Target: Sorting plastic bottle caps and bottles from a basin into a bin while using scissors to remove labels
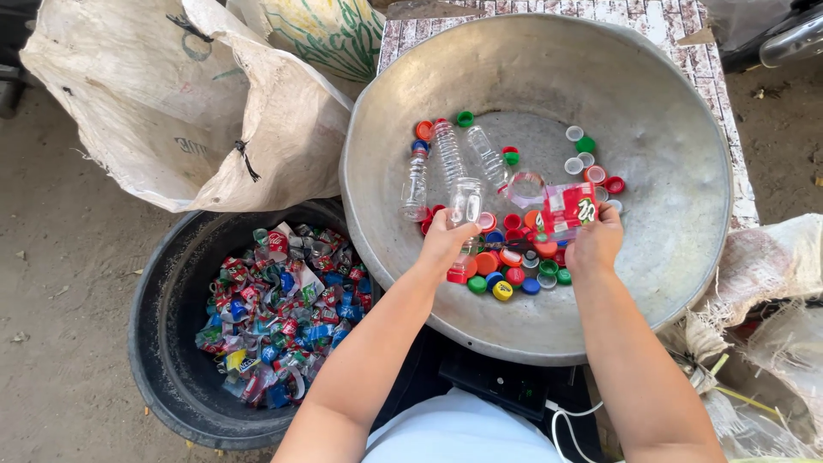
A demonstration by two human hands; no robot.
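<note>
A big dented metal basin (651, 129) holds several clear plastic bottles (447, 153) and a spread of coloured bottle caps (514, 276). My left hand (446, 242) grips a clear bottle (465, 202) standing upright among the caps. My right hand (593, 244) holds a clear bottle with a red label (567, 206), its open neck (526, 187) pointing left. Both hands hover over the front part of the basin.
A black tub (167, 343) at lower left is filled with torn red, blue and green bottle labels. A large white woven sack (163, 103) lies open behind it. More sacks (780, 283) sit at right. Bare ground lies at the left.
</note>
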